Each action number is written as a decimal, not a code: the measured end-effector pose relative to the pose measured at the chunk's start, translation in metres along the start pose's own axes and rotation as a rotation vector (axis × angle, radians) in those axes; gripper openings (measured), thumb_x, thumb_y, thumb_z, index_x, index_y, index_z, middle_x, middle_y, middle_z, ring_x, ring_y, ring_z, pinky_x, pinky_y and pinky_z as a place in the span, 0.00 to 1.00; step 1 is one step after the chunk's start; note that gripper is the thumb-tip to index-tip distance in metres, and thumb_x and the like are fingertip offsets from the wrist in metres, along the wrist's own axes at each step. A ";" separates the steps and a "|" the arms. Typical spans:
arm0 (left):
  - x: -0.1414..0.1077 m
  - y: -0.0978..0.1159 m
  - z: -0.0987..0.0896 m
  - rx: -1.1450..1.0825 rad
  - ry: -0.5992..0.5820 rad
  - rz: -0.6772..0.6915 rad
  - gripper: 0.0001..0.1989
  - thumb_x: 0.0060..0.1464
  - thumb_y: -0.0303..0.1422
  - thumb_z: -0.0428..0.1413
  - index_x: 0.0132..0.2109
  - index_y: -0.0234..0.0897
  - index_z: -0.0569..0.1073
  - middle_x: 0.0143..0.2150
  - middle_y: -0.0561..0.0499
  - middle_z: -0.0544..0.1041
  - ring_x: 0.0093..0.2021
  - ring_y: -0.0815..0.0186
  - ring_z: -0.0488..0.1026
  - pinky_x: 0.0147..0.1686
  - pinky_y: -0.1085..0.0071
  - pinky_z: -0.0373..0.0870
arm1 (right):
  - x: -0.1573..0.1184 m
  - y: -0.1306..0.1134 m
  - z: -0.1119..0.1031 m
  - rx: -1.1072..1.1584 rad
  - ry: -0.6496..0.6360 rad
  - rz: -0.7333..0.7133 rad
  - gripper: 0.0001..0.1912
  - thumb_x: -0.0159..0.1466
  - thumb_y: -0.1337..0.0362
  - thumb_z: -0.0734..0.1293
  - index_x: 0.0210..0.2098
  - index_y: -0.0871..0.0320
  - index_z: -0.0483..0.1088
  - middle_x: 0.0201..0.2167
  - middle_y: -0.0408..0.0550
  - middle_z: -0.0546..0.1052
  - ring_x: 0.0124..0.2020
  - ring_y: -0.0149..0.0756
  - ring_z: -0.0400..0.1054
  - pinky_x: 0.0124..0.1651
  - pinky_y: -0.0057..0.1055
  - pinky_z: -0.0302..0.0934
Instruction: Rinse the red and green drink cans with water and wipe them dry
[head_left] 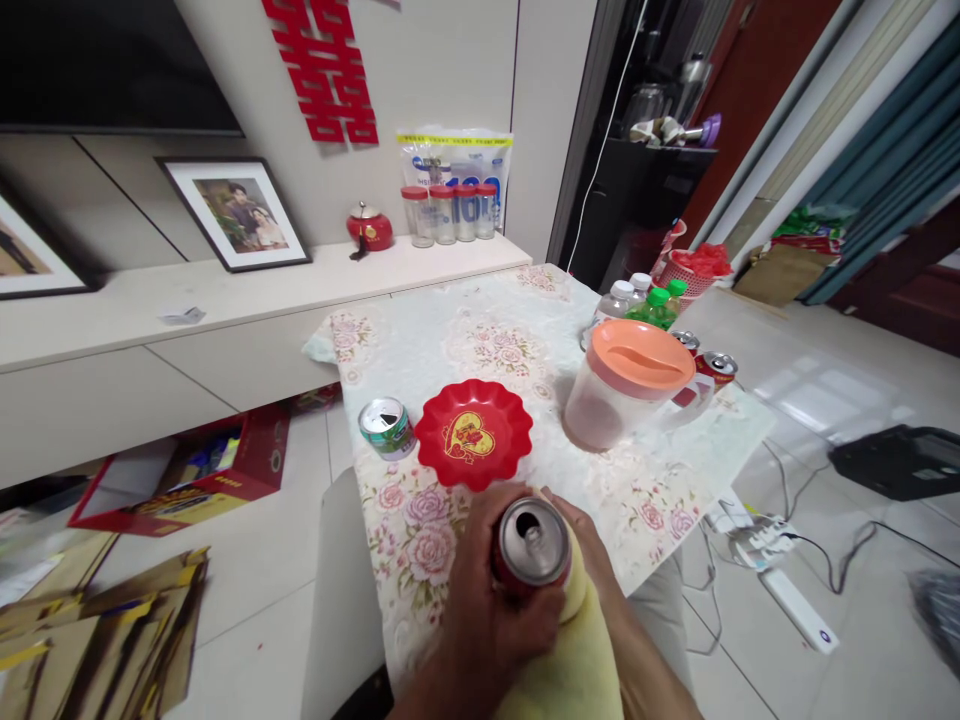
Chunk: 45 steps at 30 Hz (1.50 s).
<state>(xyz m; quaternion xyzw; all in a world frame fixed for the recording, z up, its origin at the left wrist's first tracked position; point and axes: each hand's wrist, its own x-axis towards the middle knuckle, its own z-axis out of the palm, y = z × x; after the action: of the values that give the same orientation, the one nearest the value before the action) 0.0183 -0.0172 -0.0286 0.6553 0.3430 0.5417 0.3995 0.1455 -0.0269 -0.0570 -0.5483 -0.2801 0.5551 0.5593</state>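
My left hand [480, 600] is wrapped round an opened red drink can [534, 540], held upright close to me over the table's near edge. A yellow cloth [581, 640] lies against the can's right side and hangs down toward me. My right hand [581, 520] is closed on that cloth from the far right side, its fingertips partly hidden behind the can. Just beyond my hands sits a red scalloped plate [510, 430] with a gold heart print. To its left stands an opened green can [388, 430].
On the table's right stand a pitcher [600, 405] with an orange lid, several bottles [652, 310] and red cans [716, 370]. A white cabinet [315, 285] with jars and a framed photo runs behind. Cables and a power strip [757, 540] lie on the floor.
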 end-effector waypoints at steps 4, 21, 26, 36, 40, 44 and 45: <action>0.000 0.004 0.004 0.051 0.051 0.026 0.30 0.49 0.36 0.68 0.59 0.45 0.71 0.50 0.48 0.79 0.48 0.56 0.81 0.48 0.62 0.80 | -0.002 -0.009 0.001 0.054 -0.041 0.066 0.25 0.63 0.38 0.71 0.35 0.56 0.75 0.26 0.43 0.75 0.31 0.36 0.68 0.37 0.31 0.66; 0.017 0.015 -0.020 0.135 0.215 -0.162 0.28 0.46 0.37 0.68 0.55 0.42 0.74 0.50 0.47 0.81 0.49 0.53 0.81 0.50 0.58 0.81 | 0.022 0.006 -0.001 -0.621 0.093 -0.296 0.13 0.62 0.54 0.70 0.41 0.54 0.82 0.49 0.59 0.78 0.57 0.60 0.61 0.66 0.68 0.47; 0.026 0.019 -0.020 0.092 0.208 -0.217 0.25 0.49 0.38 0.68 0.54 0.41 0.74 0.48 0.47 0.81 0.47 0.55 0.81 0.47 0.60 0.82 | -0.006 -0.018 -0.015 -0.665 0.110 -0.460 0.19 0.70 0.52 0.64 0.53 0.51 0.79 0.54 0.55 0.78 0.62 0.53 0.65 0.70 0.59 0.54; 0.000 -0.005 0.036 -0.178 -0.169 -0.215 0.42 0.51 0.48 0.71 0.67 0.44 0.66 0.60 0.40 0.77 0.56 0.44 0.79 0.54 0.49 0.81 | -0.054 -0.013 -0.053 -0.482 0.129 -0.422 0.42 0.58 0.55 0.79 0.70 0.50 0.69 0.69 0.54 0.72 0.69 0.59 0.66 0.70 0.54 0.63; 0.002 -0.009 0.039 0.018 -0.237 -0.008 0.42 0.56 0.48 0.67 0.73 0.46 0.61 0.69 0.36 0.69 0.67 0.37 0.71 0.61 0.39 0.75 | -0.053 -0.011 -0.085 -0.322 0.378 -0.328 0.43 0.51 0.54 0.83 0.64 0.54 0.72 0.59 0.57 0.80 0.59 0.57 0.75 0.62 0.49 0.71; 0.019 -0.007 0.004 0.302 -0.080 0.058 0.27 0.64 0.37 0.60 0.68 0.49 0.66 0.64 0.42 0.72 0.65 0.46 0.73 0.61 0.44 0.75 | -0.031 -0.030 -0.132 -0.357 0.669 -0.414 0.34 0.49 0.51 0.83 0.51 0.58 0.76 0.45 0.55 0.83 0.46 0.50 0.78 0.50 0.43 0.73; 0.024 -0.007 -0.008 0.353 0.001 0.058 0.26 0.63 0.37 0.61 0.66 0.47 0.69 0.63 0.42 0.72 0.64 0.46 0.73 0.62 0.46 0.75 | -0.021 -0.036 -0.145 -0.371 0.720 -0.437 0.33 0.48 0.49 0.83 0.48 0.58 0.76 0.42 0.53 0.83 0.43 0.49 0.78 0.48 0.42 0.73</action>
<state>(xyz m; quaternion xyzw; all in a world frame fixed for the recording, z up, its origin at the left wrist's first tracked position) 0.0142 0.0084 -0.0233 0.7245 0.4139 0.4849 0.2621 0.2857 -0.0818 -0.0525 -0.7251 -0.2719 0.1389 0.6172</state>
